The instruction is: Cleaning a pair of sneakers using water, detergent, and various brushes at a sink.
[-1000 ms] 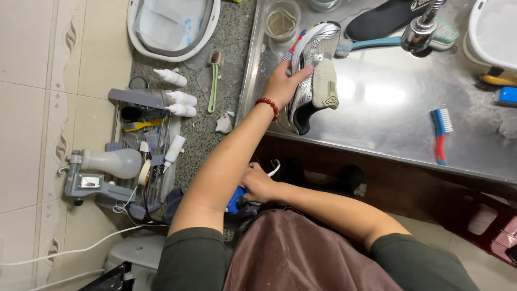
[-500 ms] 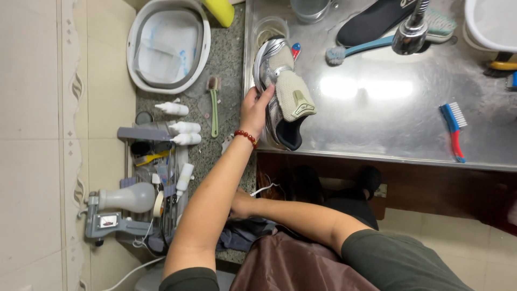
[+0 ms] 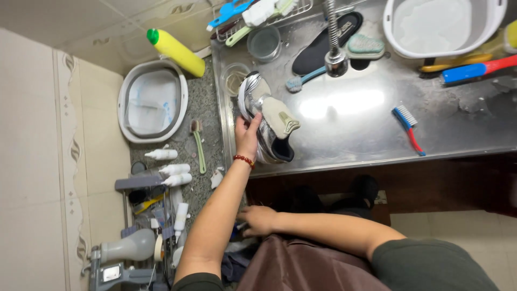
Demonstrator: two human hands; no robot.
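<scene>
While the left hand (image 3: 246, 136) has a closed grip on the silver shoe (image 3: 264, 116), the right hand's (image 3: 257, 220) grip is unclear, yellow bottle (image 3: 175, 52) nearby

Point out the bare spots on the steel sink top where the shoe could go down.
Widest free patch: steel sink top between the shoe in the left hand and the red-handled brush. Another lies right of that brush. Crowded: back edge around the faucet, insole and white basin.

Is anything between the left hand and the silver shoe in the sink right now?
Nothing visible: the left hand already rests on the side of the silver shoe, which lies at the left end of the steel sink.
</scene>
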